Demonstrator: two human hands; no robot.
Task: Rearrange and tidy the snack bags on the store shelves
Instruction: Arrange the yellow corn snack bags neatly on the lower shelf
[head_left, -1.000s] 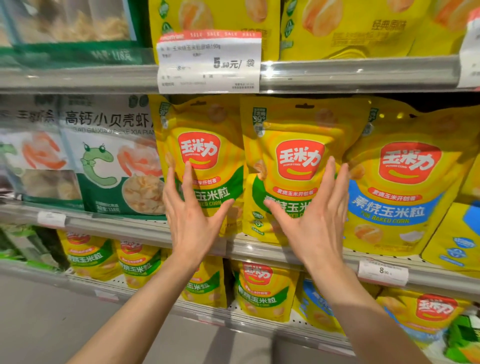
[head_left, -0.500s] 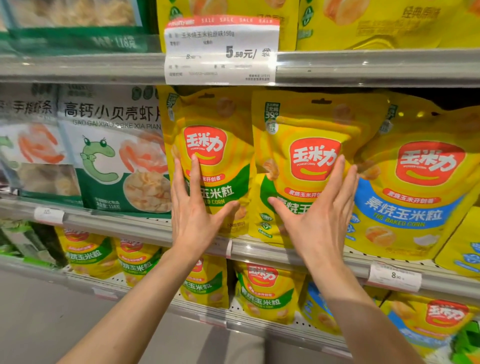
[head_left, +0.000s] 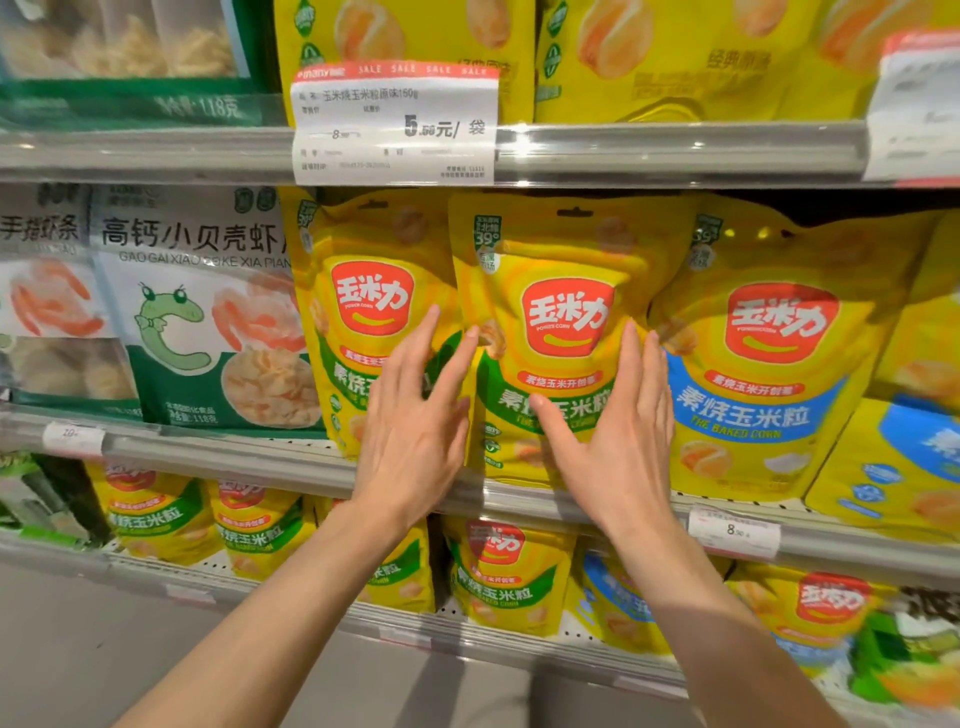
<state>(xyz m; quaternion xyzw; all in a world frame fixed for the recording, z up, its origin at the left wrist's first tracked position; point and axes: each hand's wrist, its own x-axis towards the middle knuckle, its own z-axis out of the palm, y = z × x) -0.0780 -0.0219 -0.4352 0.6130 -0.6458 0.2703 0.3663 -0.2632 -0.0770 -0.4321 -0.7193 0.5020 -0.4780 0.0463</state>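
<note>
Yellow corn snack bags stand upright on the middle shelf (head_left: 519, 496). A green-banded bag (head_left: 363, 270) is on the left, a second green-banded bag (head_left: 561, 249) stands in the middle, and a blue-banded bag (head_left: 769, 374) is on the right. My left hand (head_left: 415, 421) lies flat with fingers apart on the lower front of the left bag, reaching its right edge. My right hand (head_left: 613, 431) is pressed open against the lower right of the middle bag. Neither hand grips anything.
White-and-green shrimp chip bags (head_left: 202, 312) fill the shelf's left side. A sale price tag (head_left: 395, 124) hangs on the upper shelf rail, with more yellow bags (head_left: 649, 52) above. The lower shelf holds several more corn bags (head_left: 498, 577). A small price label (head_left: 732, 530) sits on the rail.
Both hands have moved closer together toward the middle bag; my left hand slid right across the left bag. The view shifted slightly.
</note>
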